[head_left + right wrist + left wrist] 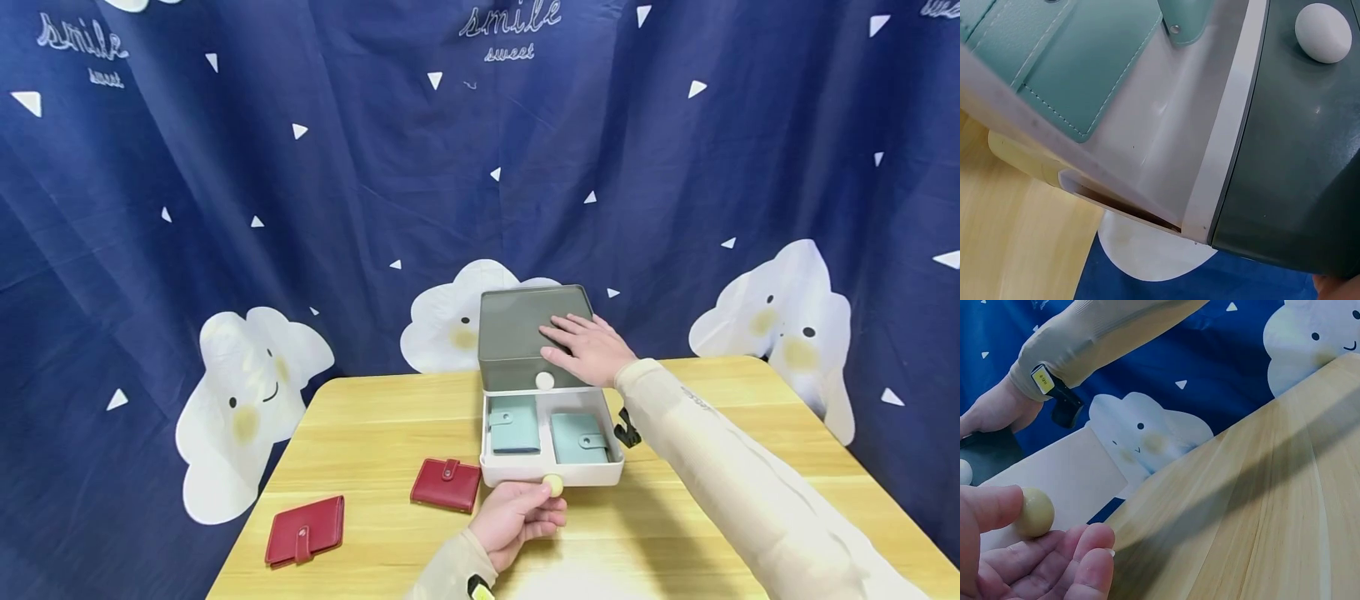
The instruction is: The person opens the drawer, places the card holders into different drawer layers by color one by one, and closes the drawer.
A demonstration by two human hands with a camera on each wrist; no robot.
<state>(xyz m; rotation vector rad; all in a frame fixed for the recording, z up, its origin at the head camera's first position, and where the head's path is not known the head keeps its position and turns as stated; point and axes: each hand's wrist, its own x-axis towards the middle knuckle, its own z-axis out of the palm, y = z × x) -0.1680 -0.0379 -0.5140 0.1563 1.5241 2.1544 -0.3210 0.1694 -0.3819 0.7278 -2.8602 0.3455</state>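
A small two-drawer box stands at the back of the table, its grey-green upper part (525,325) above a white lower drawer (585,477) that is pulled out. Two light-blue wallets lie in that drawer, a left one (514,425) and a right one (579,437). My left hand (517,521) pinches the drawer's pale yellow round knob (1036,512) between thumb and fingers. Spread flat, my right hand (588,348) rests on top of the box near its right edge. The white upper knob (1324,32) shows in the right wrist view.
Left of the box lie two red wallets, a near one (304,532) and another (446,485) close to the drawer's left corner. They rest on a light wooden table (390,417). A navy curtain (360,167) with clouds hangs behind it.
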